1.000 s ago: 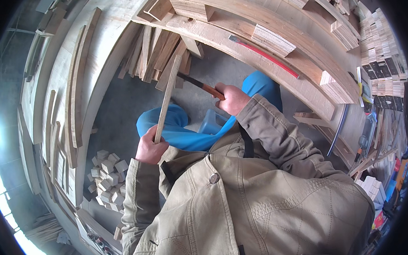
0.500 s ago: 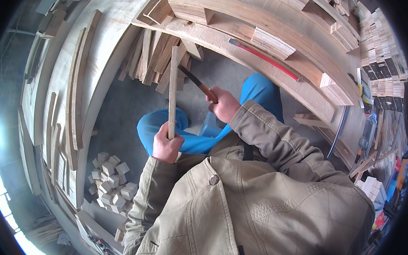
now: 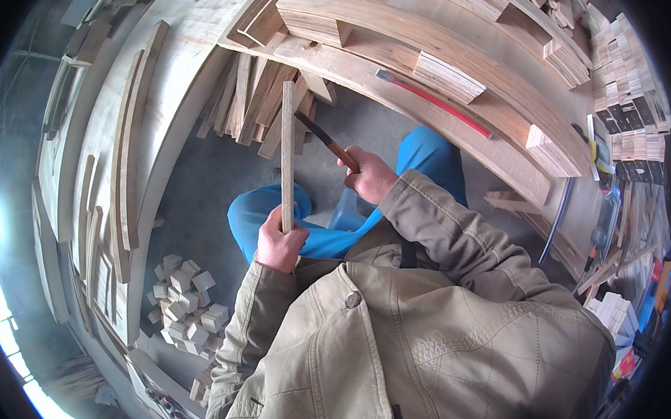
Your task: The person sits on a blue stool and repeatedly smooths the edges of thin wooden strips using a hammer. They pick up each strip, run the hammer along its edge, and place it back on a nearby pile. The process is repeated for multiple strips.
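Note:
My left hand (image 3: 280, 241) is closed around the lower end of a narrow wooden strip (image 3: 288, 151), which points up and away from me. In my right hand (image 3: 369, 177) is a file-like tool (image 3: 318, 130) with a long dark blade and an orange-brown handle. The blade slants up to the left, its tip close to the strip's right edge; I cannot tell whether they touch. Both hands are above my lap, over my blue trousers (image 3: 428, 159). The ends of the fingers on the far side of each grip are partly hidden.
Ahead stands a wooden frame (image 3: 386, 25) with a red flat bar (image 3: 436, 104) lying on it. Loose boards (image 3: 258, 100) lean below its left end. Small wood blocks (image 3: 184, 297) are heaped at left, beside a workbench (image 3: 179, 43) bearing long strips. Tools lie at right.
The strip, the tool and both hands sit slightly lower in the picture, with the left hand a little farther right. Both grips are unchanged.

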A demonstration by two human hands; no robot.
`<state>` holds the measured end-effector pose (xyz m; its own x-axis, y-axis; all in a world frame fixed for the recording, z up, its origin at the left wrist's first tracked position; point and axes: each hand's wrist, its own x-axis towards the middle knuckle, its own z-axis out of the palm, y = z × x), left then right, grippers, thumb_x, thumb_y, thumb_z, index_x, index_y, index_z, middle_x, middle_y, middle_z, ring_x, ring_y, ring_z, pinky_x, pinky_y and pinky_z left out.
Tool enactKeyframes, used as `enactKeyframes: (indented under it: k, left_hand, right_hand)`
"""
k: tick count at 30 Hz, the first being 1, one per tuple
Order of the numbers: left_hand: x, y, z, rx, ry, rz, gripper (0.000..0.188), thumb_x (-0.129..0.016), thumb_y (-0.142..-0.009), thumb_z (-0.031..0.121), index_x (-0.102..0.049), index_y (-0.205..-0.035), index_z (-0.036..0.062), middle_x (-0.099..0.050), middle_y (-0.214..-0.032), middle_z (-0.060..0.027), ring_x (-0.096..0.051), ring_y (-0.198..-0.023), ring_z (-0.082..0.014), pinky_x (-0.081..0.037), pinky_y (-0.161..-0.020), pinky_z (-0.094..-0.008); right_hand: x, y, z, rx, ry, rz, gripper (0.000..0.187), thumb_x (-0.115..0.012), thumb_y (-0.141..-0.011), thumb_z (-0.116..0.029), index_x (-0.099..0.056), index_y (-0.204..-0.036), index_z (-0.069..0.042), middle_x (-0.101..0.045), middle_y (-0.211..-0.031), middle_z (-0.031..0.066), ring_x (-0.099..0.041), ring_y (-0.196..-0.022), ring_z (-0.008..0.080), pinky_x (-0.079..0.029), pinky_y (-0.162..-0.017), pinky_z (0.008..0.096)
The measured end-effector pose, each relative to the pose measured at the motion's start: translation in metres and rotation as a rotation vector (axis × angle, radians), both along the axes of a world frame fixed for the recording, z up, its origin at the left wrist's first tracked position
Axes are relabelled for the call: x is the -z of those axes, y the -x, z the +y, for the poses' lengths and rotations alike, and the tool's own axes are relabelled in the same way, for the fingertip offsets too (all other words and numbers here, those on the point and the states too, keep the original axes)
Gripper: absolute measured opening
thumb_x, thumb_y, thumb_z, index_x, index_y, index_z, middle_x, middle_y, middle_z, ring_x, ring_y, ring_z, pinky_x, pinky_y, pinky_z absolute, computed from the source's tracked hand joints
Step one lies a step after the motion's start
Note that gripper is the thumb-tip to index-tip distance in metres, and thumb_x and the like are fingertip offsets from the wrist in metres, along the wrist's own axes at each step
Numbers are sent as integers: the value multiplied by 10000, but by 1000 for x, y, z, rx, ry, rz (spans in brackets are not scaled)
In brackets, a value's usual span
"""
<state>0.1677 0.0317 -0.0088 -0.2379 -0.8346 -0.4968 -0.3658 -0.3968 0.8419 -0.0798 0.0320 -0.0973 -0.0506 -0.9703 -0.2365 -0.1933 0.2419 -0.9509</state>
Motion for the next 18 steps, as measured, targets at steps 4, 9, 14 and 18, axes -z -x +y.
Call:
enactKeyframes:
  k: [4,9,14,18]
  left_hand:
    - [-2,1,-1,-1,-10,4,508,-690,-774,-7,-583,-1270,-29,-618,-775,-34,-580,-639,-101,-481,-568,-261]
    - [-2,2,0,10,-3,-9,489,-679,-797,21,-550,-1266,-28,-597,-799,-44,-575,-629,-117,-483,-561,-267]
    - [10,4,-1,91,61,-95,479,-731,-786,74,-573,-1228,-18,-598,-844,-46,-579,-715,-125,-493,-632,-281]
    - [22,5,0,87,80,-51,486,-746,-779,99,-580,-1219,-22,-600,-866,-60,-583,-759,-150,-500,-676,-306]
  right_hand:
    - [1,-2,1,-34,-8,-200,301,-638,-851,14,-590,-1144,-37,-635,-833,29,-592,-728,135,-495,-695,315]
    - [-6,-9,0,-2,-66,-412,353,-634,-852,16,-591,-1201,-13,-676,-948,64,-647,-791,153,-520,-786,307]
    - [-17,-17,-4,43,-123,-541,379,-624,-861,-13,-571,-1237,-10,-687,-1014,94,-688,-856,181,-527,-811,312]
    - [-25,-23,-4,107,-114,-636,265,-589,-853,-11,-614,-1116,9,-680,-932,80,-682,-784,182,-536,-737,321]
